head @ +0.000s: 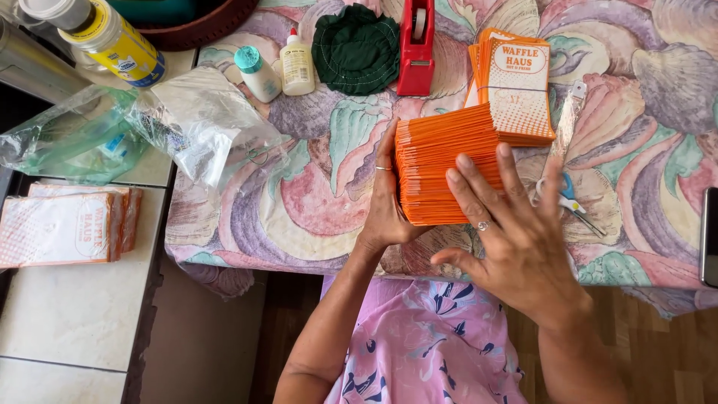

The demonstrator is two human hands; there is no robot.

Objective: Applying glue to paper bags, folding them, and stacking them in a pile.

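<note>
A thick stack of orange paper bags point(441, 161) stands on edge on the flowered tablecloth point(314, 194). My left hand point(387, 198) presses against the stack's left side, thumb up, a ring on one finger. My right hand point(508, 232) lies over the stack's right front with fingers spread, also with a ring. Behind the stack lies a flat pile of orange and white printed bags point(516, 82), bound with a band.
A red tape dispenser point(416, 49), a dark green cloth point(357, 49), a glue bottle point(297, 66) and a small teal-capped bottle point(256, 73) stand at the back. Scissors point(568, 200) lie right of my hands. Clear plastic bags point(202, 123) and more printed bags point(67, 224) are at left.
</note>
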